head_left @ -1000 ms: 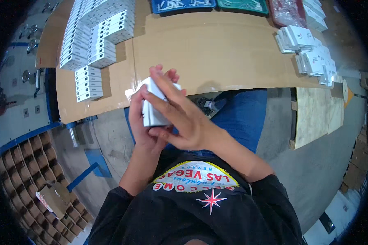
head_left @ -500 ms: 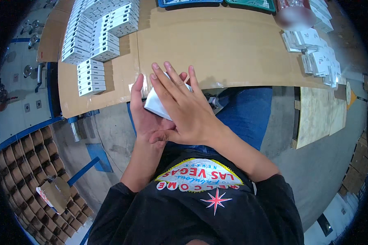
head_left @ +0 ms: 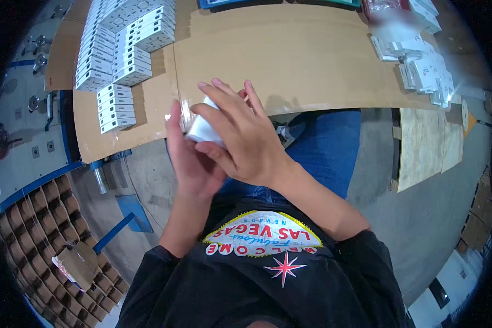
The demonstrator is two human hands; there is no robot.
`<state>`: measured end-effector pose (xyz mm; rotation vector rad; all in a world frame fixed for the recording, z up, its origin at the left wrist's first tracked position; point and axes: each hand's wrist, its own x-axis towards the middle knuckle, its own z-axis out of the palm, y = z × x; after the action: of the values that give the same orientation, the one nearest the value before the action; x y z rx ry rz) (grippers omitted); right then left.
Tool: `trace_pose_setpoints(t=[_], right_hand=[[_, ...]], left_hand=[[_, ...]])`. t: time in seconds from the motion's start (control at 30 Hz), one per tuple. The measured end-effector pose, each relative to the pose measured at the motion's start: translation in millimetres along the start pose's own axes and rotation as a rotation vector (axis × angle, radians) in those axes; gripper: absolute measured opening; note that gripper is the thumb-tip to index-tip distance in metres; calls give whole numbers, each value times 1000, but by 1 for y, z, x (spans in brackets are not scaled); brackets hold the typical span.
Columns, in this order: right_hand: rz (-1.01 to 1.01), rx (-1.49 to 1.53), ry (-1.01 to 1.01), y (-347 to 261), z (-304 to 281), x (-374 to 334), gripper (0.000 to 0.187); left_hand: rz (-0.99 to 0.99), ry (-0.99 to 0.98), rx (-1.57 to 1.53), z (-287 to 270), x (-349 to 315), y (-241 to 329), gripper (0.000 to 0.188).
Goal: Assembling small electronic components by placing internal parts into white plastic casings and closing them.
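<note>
A small white box [head_left: 205,130] is held between my two hands, just in front of the table's near edge. My right hand [head_left: 252,143] lies over it, fingers bent across the top and thumb against its near side. Beneath and to the left, my left hand [head_left: 190,164] cups the box, slightly smeared by motion. Its thumb points up, apart from the box, and its other fingers are mostly hidden behind the box and my right hand.
Stacked white boxes [head_left: 131,52] stand at the table's left, beside a shorter stack [head_left: 116,108]. White packets [head_left: 426,74] are piled at the right. Blue [head_left: 240,4] and green [head_left: 333,3] trays line the far edge of the cardboard-covered table [head_left: 290,65].
My right fingers have gone from lying flat over the box to curling around it, and the thumb has moved up against it. The box has tilted and shifted slightly left.
</note>
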<state>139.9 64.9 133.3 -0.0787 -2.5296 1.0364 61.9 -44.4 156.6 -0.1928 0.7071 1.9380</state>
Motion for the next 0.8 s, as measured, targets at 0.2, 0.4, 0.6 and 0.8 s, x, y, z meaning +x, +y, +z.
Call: trace_pose_setpoints(t=[0.2,0.4,0.6,0.8], right_hand=[[-180,411,165,17,8,-9,49],[-279,452,194,10,10,-10,48],[-288,433,227,6,12,-13,49],[-254,478,238,5,9,-16,55]], left_hand=[[454,14,660,-26,-1,-53,118],[639,41,770,-24,-6,-55,127],[675,-7,747,-23,-6,-55,127],[733,-22,818,-29,2,-60,122]])
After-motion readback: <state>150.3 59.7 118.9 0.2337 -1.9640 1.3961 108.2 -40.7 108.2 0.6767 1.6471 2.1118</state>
